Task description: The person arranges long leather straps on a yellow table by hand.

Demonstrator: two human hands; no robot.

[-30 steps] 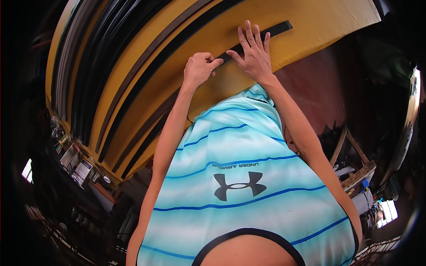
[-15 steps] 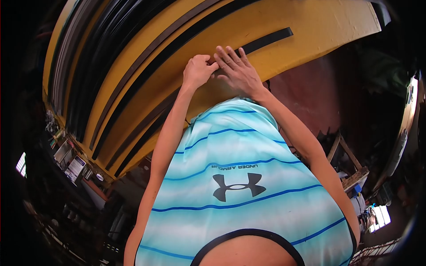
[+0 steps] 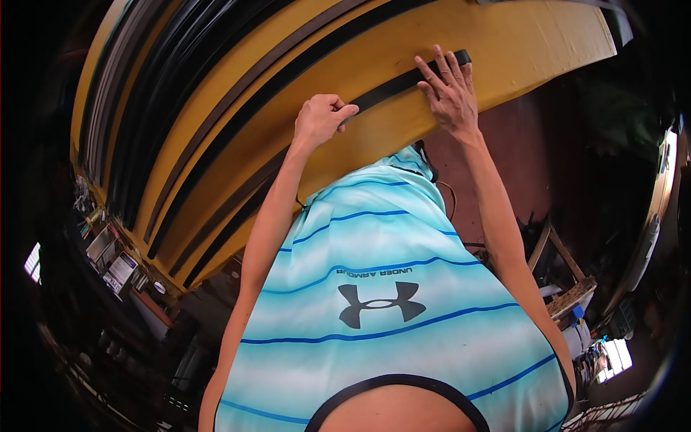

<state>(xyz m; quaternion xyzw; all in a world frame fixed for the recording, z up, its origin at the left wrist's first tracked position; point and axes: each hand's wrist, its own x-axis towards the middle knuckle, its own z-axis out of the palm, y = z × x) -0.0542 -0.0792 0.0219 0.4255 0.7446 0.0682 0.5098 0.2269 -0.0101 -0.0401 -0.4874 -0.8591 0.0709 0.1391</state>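
A black strap-like strip (image 3: pixel 389 91) lies along the yellow tabletop (image 3: pixel 533 43). My left hand (image 3: pixel 320 119) is closed on it, thumb and curled fingers pinching the strip at its lower left. Near the strip's upper right end, my right hand (image 3: pixel 452 97) rests over it with fingers stretched out and slightly spread. Part of the strip is hidden under those fingers. Beyond my left hand, a brown strip (image 3: pixel 223 217) and another dark strip (image 3: pixel 234 234) run down toward the table's lower left edge.
More long strips lie farther across the table, among them a long black one (image 3: pixel 248 115), a brown one (image 3: pixel 241 85) and a thick black bundle (image 3: pixel 162 86). Right of the table are a reddish floor (image 3: pixel 504 169) and a wooden frame (image 3: pixel 568 263). Shelved items stand beyond the left end.
My right hand has slid up and right along the strip, away from my left hand, uncovering the stretch between them. My left hand has stayed nearly in place.
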